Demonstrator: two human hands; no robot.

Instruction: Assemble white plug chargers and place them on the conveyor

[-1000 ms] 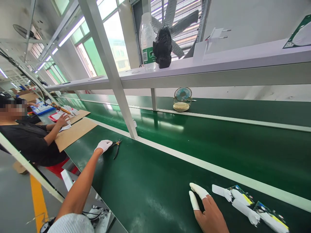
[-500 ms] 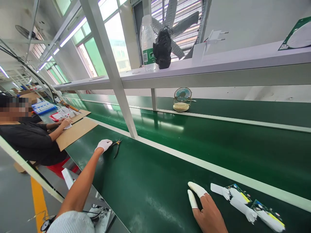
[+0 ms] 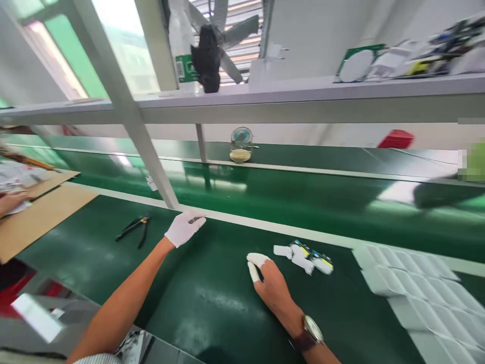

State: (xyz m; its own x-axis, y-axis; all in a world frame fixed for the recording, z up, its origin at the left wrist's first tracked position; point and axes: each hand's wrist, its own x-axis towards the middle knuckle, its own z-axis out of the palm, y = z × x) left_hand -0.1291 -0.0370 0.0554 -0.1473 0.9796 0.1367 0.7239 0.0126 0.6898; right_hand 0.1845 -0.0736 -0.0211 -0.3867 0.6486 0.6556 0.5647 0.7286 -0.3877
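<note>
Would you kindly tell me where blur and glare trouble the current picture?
Head view: the bottle and circuit boards look soft, perhaps from camera motion; head view: bright reflections lie on the green belt, and the window is washed out.

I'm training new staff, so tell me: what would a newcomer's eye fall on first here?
Probably the white-gloved left hand over the dark green bench, with pliers lying to its left. Next, the white-tipped right hand, near a cluster of white-and-green parts. Ribbed white trays at lower right also stand out.
</note>
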